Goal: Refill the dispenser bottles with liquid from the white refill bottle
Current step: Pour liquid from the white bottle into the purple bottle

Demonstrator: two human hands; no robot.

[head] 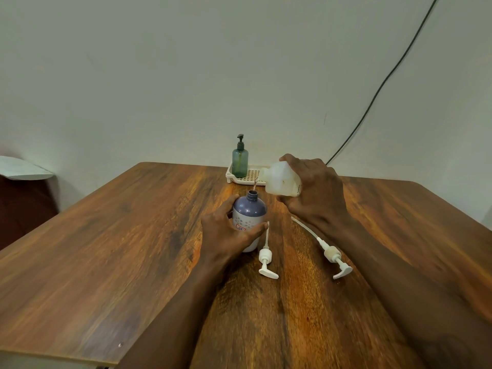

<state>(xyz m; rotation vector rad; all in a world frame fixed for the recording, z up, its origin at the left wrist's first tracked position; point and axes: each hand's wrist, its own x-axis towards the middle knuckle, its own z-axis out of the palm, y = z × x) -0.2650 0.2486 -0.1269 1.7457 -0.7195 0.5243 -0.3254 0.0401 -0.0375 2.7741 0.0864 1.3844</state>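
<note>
A purple-and-white dispenser bottle (249,209) stands upright on the wooden table (106,249) with its neck uncapped. My left hand (226,233) wraps around its body. The white refill bottle (281,181) is tipped sideways in my right hand (314,190), its mouth just above the purple bottle's neck. A thin stream of liquid (255,184) runs from the mouth down toward the neck. Two white pump heads with long tubes lie on the table: one (266,258) right beside the purple bottle, the other (331,253) under my right forearm.
A green dispenser bottle with a dark pump (240,161) stands in a cream slotted tray (249,178) at the table's far edge. A black cable (386,81) runs down the wall on the right. A dark chair with a white cloth (21,171) sits at the left.
</note>
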